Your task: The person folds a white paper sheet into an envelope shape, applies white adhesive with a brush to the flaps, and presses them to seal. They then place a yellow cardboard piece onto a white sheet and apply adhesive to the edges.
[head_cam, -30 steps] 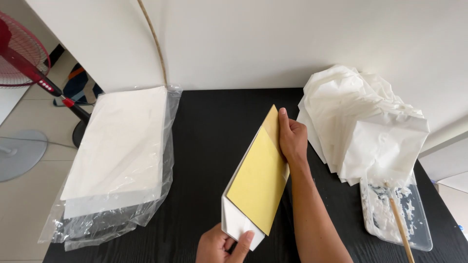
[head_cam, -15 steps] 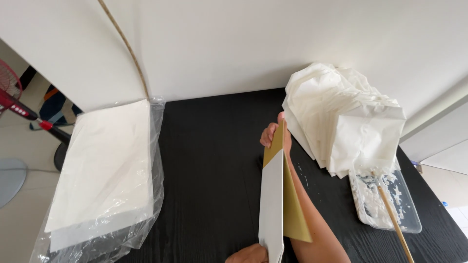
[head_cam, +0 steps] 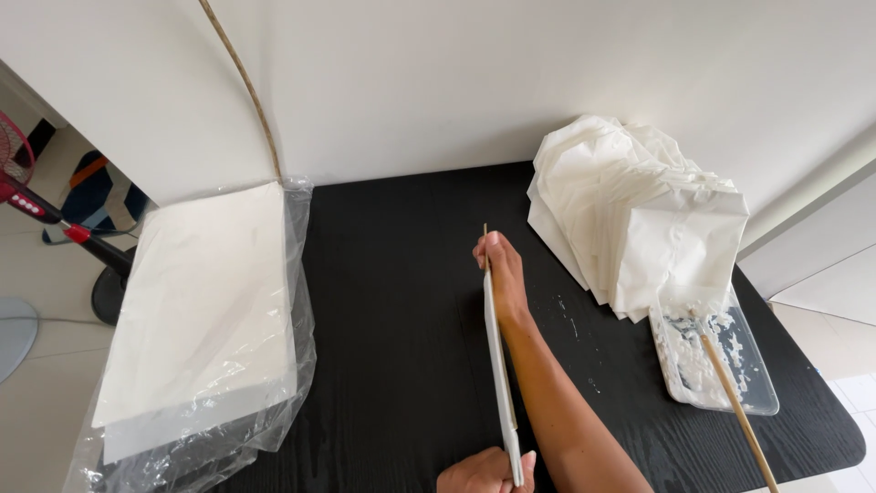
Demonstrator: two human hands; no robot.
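Observation:
A flat sheet (head_cam: pixel 500 365), white on one face and yellow on the other, stands on edge over the black table (head_cam: pixel 401 319), seen almost edge-on. My right hand (head_cam: pixel 499 271) grips its far end, forearm stretched along it. My left hand (head_cam: pixel 484 472) pinches its near end at the bottom of the view. Both hands hold the same sheet upright.
A stack of white sheets in a clear plastic wrap (head_cam: pixel 196 315) lies at the table's left. A heap of folded white bags (head_cam: pixel 639 215) sits at the back right. In front of it is a clear tray of white paste (head_cam: pixel 716 361) with a wooden stick (head_cam: pixel 735 411). A fan (head_cam: pixel 36 196) stands on the floor.
The sheet has turned from lying tilted with its yellow face showing to standing on edge. Both hands stayed on its ends, and the view shifted slightly.

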